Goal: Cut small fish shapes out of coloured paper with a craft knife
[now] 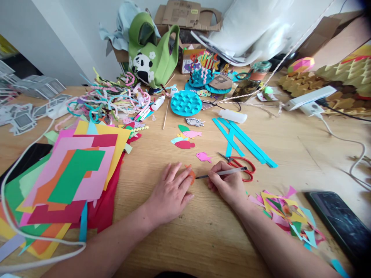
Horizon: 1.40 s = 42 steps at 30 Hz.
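An orange paper fish [192,177] lies on the wooden table, partly covered by the fingers of my left hand [173,192], which rests flat on it. My right hand [225,178] grips a pen [228,172] with its dark tip at the fish's right edge. Just above sits a pink paper fish [204,156]. Farther back, several cut fish overlap, among them a red fish [184,144] and a light pink fish [192,134]. Red-handled scissors [249,170] lie beside my right hand, their blades partly hidden behind it.
Coloured paper sheets [75,175] are stacked at left; paper scraps [285,212] and a phone [342,227] lie at right. Blue strips [249,143], a white glue bottle [232,116] and a blue bumpy disc [186,103] sit farther back. Pipe cleaners [113,96] heap beside a green panda bag [156,58].
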Tool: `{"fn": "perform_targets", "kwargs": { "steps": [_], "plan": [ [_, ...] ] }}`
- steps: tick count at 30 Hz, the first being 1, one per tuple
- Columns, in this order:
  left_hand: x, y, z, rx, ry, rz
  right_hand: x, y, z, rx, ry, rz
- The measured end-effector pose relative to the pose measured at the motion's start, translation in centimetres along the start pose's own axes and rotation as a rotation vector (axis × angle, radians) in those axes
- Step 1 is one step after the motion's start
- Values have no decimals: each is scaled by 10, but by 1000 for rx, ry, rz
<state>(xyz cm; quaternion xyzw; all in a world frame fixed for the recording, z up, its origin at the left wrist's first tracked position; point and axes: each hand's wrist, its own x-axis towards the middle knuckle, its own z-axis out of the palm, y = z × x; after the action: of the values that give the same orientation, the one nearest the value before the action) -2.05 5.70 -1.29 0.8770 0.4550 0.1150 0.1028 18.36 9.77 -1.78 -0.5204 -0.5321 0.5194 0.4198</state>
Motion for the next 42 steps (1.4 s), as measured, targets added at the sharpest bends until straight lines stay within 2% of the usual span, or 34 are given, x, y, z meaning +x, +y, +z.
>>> {"fn": "perform_targets", "kwargs": {
  "steps": [13, 17, 22, 24, 27, 32, 36, 38, 42],
  "plan": [
    [0, 0, 0, 1, 27, -11, -2, -1, 0, 39, 76, -36],
    [0, 2, 0, 1, 73, -33, -5, -2, 1, -106, 67, -216],
    [0, 1, 0, 2, 100, -28, -5, -6, 5, -526, -188, -541],
    [-1, 1, 0, 4, 108, -25, -3, -5, 7, -648, -206, -640],
    [-1, 1, -1, 12, 110, -23, -4, -5, 8, -764, -173, -706],
    [-1, 0, -2, 46, 124, -39, -12, -10, 8, -834, -149, -739],
    [0, 0, -3, 47, 132, -39, -17, -9, 7, -744, -148, -743],
    [-1, -1, -3, 35, 124, -27, -19, -7, 4, -622, -117, -681],
    [0, -1, -3, -5, 105, -20, -19, -4, 1, -290, -31, -459]
  ]
}}
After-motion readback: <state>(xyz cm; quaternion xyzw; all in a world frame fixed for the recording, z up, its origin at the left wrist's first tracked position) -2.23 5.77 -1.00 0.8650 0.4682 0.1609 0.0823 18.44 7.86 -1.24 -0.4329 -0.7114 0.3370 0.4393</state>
